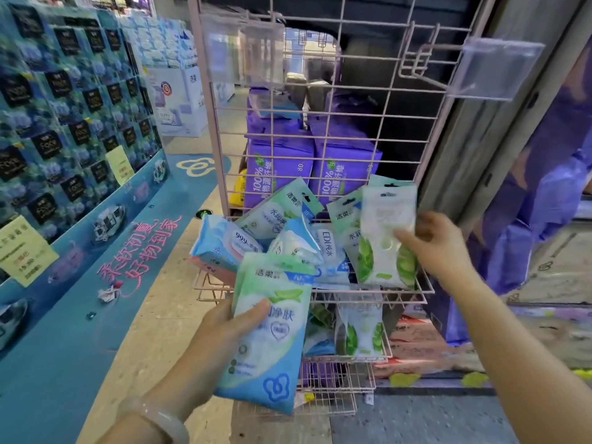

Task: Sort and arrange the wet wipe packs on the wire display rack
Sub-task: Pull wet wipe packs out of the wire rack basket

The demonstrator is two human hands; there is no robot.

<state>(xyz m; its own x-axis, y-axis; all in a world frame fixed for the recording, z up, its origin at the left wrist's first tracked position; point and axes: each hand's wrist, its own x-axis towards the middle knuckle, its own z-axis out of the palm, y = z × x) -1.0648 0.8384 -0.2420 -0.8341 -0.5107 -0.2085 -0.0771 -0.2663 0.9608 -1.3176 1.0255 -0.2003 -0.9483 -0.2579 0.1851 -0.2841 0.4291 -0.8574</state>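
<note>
My left hand [224, 328] grips a green, white and blue wet wipe pack [269, 341] in front of the pink wire rack [323, 129], thumb across its front. My right hand [439, 248] holds the side of a white pack with green leaves [384, 238], which stands upright at the right end of the upper wire basket [426, 288]. Several more packs lie jumbled in that basket, among them a blue "999" pack [224, 241] at its left. Another leaf-print pack [358, 331] stands in the basket below.
Purple wipe packs [278, 161] are stacked behind the rack's grid. Empty pink hooks with clear label holders [493, 68] jut out at the upper right. A blue display stand of boxed goods [64, 123] runs along the left. Purple packaging [544, 193] stands right.
</note>
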